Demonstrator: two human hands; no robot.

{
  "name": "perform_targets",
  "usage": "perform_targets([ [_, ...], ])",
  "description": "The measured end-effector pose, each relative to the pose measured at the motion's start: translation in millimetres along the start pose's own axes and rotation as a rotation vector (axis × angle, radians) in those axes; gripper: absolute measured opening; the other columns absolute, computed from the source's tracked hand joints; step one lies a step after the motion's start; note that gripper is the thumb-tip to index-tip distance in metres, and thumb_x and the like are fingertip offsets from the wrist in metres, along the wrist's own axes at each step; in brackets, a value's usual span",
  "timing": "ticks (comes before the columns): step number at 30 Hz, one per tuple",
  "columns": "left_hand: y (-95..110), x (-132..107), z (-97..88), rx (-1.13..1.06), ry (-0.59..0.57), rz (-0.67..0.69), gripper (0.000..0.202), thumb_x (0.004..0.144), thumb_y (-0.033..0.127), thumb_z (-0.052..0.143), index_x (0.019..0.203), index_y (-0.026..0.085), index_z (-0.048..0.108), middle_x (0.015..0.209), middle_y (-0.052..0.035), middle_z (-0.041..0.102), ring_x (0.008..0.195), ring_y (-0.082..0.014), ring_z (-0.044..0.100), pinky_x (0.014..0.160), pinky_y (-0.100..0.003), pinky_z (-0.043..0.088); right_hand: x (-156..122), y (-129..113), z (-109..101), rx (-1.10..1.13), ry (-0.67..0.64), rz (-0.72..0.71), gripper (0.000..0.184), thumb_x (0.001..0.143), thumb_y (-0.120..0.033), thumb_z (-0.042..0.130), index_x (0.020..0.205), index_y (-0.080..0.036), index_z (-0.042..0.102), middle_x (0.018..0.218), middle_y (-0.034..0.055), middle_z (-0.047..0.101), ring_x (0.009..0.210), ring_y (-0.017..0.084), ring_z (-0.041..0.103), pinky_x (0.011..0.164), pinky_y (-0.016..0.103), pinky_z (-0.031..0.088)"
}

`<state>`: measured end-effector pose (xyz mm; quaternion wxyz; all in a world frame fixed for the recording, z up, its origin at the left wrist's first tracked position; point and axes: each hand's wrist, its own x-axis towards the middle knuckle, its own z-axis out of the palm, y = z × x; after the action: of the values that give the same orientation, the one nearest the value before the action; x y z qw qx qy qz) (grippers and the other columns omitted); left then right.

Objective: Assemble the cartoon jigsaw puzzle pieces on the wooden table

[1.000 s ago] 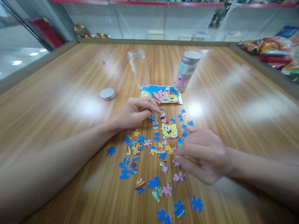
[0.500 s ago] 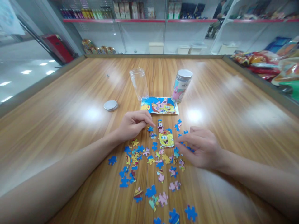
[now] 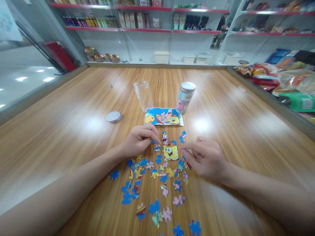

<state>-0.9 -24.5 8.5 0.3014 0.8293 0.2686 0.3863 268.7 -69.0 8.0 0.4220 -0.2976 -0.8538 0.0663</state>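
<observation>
In front of me a joined block of jigsaw puzzle pieces (image 3: pixel 170 151) shows a yellow square cartoon face. My left hand (image 3: pixel 141 140) rests at its upper left, fingers bent and loosely apart, the index fingertip close to a joined strip of pieces (image 3: pixel 164 137) with a pink face. My right hand (image 3: pixel 205 159) hovers at the block's right edge, index finger stretched out and thumb apart; I see nothing held in it. It partly hides pieces under it. Loose puzzle pieces (image 3: pixel 154 206) lie scattered toward me. Beyond the hands lies the reference picture (image 3: pixel 163 117).
A clear plastic jar (image 3: pixel 143 95) and a printed canister (image 3: pixel 185 97) with a silver lid stand behind the picture. A silver lid (image 3: pixel 114 116) lies to the left. Bagged snacks (image 3: pixel 290 78) sit beyond the table's right edge, shelves (image 3: pixel 145 30) at the back.
The camera view has tilted up, showing more shelf. My right hand has shifted slightly toward the block's upper right edge. My left hand stays by the pieces.
</observation>
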Motion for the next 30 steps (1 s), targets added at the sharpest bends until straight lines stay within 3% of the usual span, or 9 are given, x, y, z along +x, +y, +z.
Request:
perform_targets([
  [6,0.2,-0.5,0.2,0.051,-0.032,0.055,0.034,0.089,0.002,0.049,0.084,0.019,0.078,0.083,-0.0047,0.067,0.080,-0.0127,0.064,0.071,-0.025,0.054,4.9,20.9,-0.8,0.055,0.099,0.164,0.007,0.085,-0.018,0.065,0.087,-0.014,0.071,0.050,-0.0100,0.029,0.043,0.006,0.033,0.047,0.022,0.027],
  [12,-5.2,-0.7,3.5,0.192,-0.173,0.203,0.037,0.091,0.004,0.049,0.112,0.023,0.073,0.104,-0.0092,0.069,0.099,-0.0191,0.065,0.088,-0.037,0.057,9.0,48.0,-1.0,0.078,0.071,0.270,0.011,0.087,-0.023,0.064,0.084,-0.014,0.070,0.049,-0.0107,0.029,0.041,0.005,0.029,0.045,0.021,0.023],
  [15,-9.4,-0.7,4.4,0.244,-0.234,0.247,0.038,0.090,0.005,0.052,0.119,0.023,0.070,0.112,-0.0108,0.069,0.108,-0.0220,0.064,0.095,-0.042,0.056,9.3,49.9,-1.3,0.135,0.002,0.188,0.011,0.086,-0.024,0.063,0.085,-0.015,0.070,0.048,-0.0107,0.030,0.041,0.005,0.030,0.045,0.022,0.023],
  [21,-15.5,-0.2,2.5,0.276,-0.277,0.269,0.039,0.090,0.005,0.053,0.119,0.023,0.070,0.115,-0.0104,0.069,0.111,-0.0227,0.063,0.098,-0.044,0.054,9.2,38.3,-2.3,0.322,-0.305,-0.226,0.013,0.084,-0.023,0.055,0.085,-0.018,0.067,0.056,-0.0051,0.055,0.049,0.009,0.048,0.056,0.026,0.035],
  [26,-15.1,-0.7,1.6,0.258,-0.258,0.261,0.036,0.090,0.005,0.053,0.116,0.023,0.071,0.114,-0.0102,0.069,0.111,-0.0224,0.064,0.098,-0.043,0.055,9.8,28.8,-9.0,0.261,-0.670,-0.319,0.015,0.083,-0.033,0.057,0.092,-0.021,0.061,0.063,-0.0045,0.061,0.057,0.013,0.055,0.058,0.029,0.033],
  [30,-14.1,-2.0,0.4,0.257,-0.251,0.262,0.034,0.091,0.007,0.053,0.114,0.023,0.072,0.112,-0.0103,0.070,0.109,-0.0221,0.065,0.097,-0.043,0.057,13.4,23.8,-13.6,0.177,-0.818,-0.318,0.025,0.085,-0.044,0.057,0.097,-0.022,0.058,0.068,-0.0029,0.063,0.058,0.014,0.054,0.055,0.029,0.028],
])
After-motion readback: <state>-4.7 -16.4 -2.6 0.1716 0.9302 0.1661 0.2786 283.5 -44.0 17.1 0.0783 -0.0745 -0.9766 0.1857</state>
